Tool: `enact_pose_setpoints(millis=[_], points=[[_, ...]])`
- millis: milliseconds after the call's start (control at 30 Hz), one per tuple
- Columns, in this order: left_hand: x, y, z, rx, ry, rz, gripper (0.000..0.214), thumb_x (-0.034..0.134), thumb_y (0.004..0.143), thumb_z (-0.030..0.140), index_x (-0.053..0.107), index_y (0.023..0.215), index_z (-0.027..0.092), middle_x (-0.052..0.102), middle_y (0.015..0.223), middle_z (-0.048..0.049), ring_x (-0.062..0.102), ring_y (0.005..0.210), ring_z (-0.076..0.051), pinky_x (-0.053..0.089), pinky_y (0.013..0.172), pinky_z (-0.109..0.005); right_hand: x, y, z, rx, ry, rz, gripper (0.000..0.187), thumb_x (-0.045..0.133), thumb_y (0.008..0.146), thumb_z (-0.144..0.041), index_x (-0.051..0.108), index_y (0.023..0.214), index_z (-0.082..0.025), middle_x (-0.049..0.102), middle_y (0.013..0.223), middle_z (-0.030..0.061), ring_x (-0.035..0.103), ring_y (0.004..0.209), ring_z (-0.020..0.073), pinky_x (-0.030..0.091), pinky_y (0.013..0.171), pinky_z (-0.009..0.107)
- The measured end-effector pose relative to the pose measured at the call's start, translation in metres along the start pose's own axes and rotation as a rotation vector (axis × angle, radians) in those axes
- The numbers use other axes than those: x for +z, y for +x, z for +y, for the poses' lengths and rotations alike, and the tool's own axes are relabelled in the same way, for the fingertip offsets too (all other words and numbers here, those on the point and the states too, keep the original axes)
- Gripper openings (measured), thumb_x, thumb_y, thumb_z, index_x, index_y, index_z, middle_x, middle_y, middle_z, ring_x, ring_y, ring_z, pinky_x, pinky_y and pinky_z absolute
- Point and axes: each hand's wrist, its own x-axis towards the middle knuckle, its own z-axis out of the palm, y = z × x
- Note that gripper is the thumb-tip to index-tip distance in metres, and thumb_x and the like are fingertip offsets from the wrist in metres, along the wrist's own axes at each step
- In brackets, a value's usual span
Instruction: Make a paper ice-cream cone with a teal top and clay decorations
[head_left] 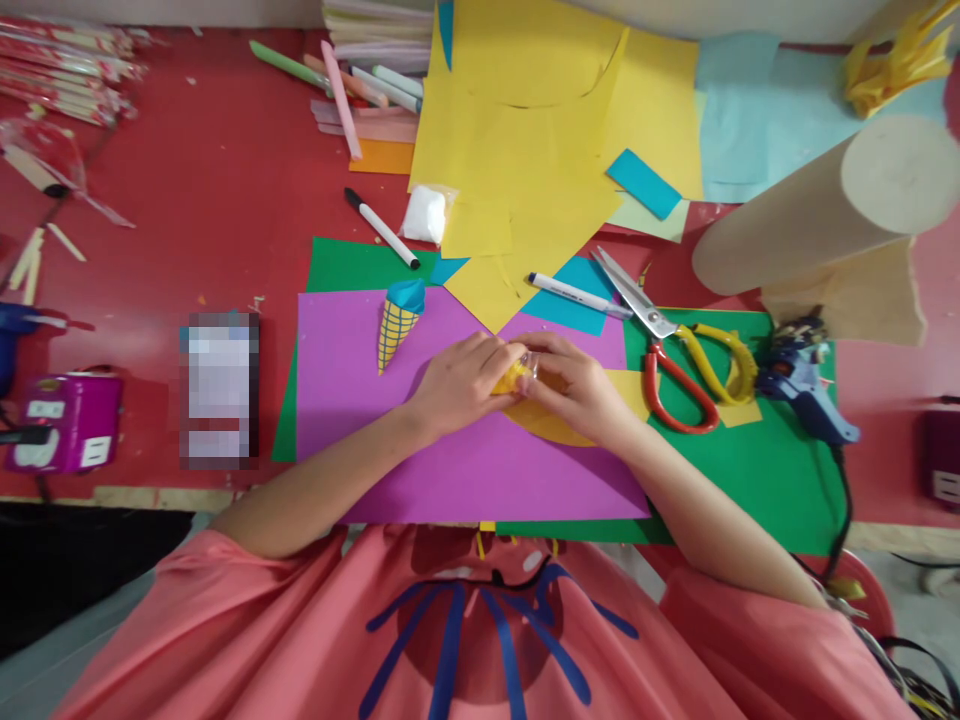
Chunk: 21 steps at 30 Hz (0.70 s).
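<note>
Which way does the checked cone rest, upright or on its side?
On its side: the cone lies lengthwise on the purple sheet, tip toward the picture's bottom edge.

A purple socket block (73, 422) and, blurred, perhaps a phone (218, 388) lie on the red table (210, 190).

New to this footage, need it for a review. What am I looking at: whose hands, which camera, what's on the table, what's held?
No machine here: these are a person's bare left hand and right hand. The single picture comes from a camera worn on the head, looking forward and down. On the red table lie a purple sheet over a green sheet, a small blue-topped cone, scissors and a glue gun. Both hands hold a small yellow piece between them; fingers hide much of it.
</note>
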Motion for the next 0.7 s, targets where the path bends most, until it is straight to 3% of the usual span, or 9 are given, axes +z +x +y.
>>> enact_pose_setpoints(millis=[200,367,533,700], points=[[0.000,0.002,0.000,-0.095,-0.125,-0.030,0.044,0.053,0.092,0.055,0.059,0.115,0.017,0.068,0.097,-0.0072,0.064,0.094,-0.021,0.048,0.077,-0.031,-0.013,0.000,0.001,-0.006,-0.051,0.067,0.015,0.057,0.094,-0.027,0.069,0.092,-0.018,0.064,0.128,0.0148,0.067,0.108,0.0227,0.056,0.095,0.041],[0.000,0.001,0.000,-0.131,-0.079,-0.067,0.042,0.051,0.093,0.055,0.056,0.115,0.019,0.068,0.100,-0.0068,0.064,0.096,-0.021,0.049,0.080,-0.032,-0.011,0.000,0.002,0.022,-0.023,0.105,0.013,0.065,0.091,-0.031,0.070,0.097,-0.021,0.065,0.127,0.0123,0.066,0.114,0.0244,0.055,0.098,0.044],[0.000,0.000,0.001,-0.020,-0.053,-0.043,0.038,0.056,0.093,0.047,0.056,0.115,0.016,0.069,0.098,-0.0075,0.064,0.093,-0.022,0.050,0.077,-0.032,-0.003,-0.001,0.006,0.012,-0.033,0.032,0.019,0.059,0.094,-0.033,0.068,0.103,-0.019,0.064,0.127,0.0145,0.063,0.119,0.0256,0.053,0.101,0.045],[-0.002,0.002,0.002,-0.047,-0.113,-0.051,0.040,0.057,0.091,0.050,0.058,0.112,0.017,0.069,0.097,-0.0073,0.065,0.092,-0.022,0.050,0.076,-0.032,-0.010,0.000,0.001,-0.017,-0.012,-0.031,0.023,0.050,0.097,-0.031,0.067,0.105,-0.017,0.063,0.129,0.0163,0.061,0.122,0.0264,0.050,0.103,0.047]])
